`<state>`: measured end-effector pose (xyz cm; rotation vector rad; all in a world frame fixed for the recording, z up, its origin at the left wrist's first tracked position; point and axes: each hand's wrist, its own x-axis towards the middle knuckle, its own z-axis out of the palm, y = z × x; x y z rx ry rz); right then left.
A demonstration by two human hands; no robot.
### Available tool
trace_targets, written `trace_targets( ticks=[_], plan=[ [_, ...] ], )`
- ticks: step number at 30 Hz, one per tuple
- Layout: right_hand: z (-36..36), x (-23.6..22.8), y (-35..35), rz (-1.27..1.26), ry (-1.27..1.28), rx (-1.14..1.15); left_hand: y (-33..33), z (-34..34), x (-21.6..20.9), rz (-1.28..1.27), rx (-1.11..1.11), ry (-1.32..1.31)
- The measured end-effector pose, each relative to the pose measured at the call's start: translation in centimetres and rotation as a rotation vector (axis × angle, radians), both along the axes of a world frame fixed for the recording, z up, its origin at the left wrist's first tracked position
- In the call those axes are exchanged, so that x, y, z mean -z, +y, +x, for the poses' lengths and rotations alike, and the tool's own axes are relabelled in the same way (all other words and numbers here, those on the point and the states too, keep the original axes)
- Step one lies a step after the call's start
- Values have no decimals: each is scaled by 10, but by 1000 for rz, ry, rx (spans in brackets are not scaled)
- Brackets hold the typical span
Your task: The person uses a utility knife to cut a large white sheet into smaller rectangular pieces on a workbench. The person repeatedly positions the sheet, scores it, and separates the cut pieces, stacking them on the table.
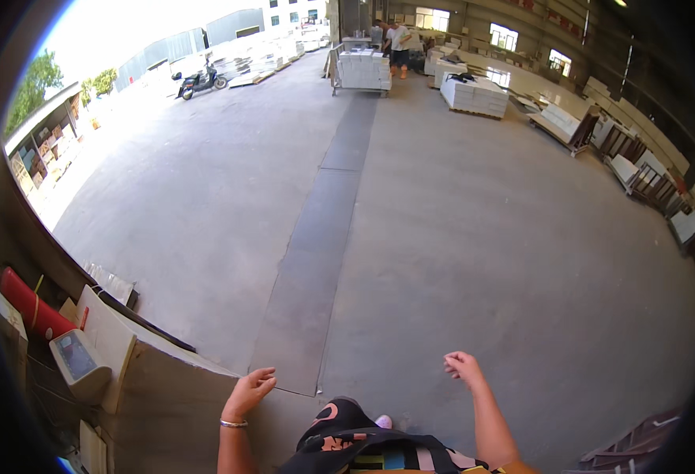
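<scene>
My left hand (250, 390) rests with loose, spread fingers on the top edge of a big pale slab (175, 395) — a flat board or stone-like panel that leans or stands at my lower left, its upper edge running diagonally up toward a small weighing scale (77, 359) with a grey display. The hand is not clamped; fingertips lie on the rim and grasp nothing. My right hand (462, 366) hangs free over the concrete floor (474, 237), fingers curled in loosely, holding nothing.

The slab is the thing nearest my grip. Judging by its thickness and matte face, I take it to be stiff and heavy, likely brittle at the corners, with a dusty surface that gives little purchase. The rim under my left palm looks like the sound place to take hold — both hands on the edge, well apart, rather than on the flat face.

Beside the scale lies a red roll (28, 308). Far across the hall stand stacks of white slabs (363, 69) on a cart, and people beyond them.
</scene>
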<state>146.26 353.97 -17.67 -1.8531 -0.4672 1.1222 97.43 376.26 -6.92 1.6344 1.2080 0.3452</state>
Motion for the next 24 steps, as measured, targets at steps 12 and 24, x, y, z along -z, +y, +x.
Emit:
trace_targets(
  ticks=[12, 24],
  plan=[
    [7, -456, 292, 1289, -393, -842, 259, 236, -259, 424, 576, -1101],
    [178, -490, 457, 1086, -18, -651, 418, 461, -300, 144, 1330, -1394]
  ],
)
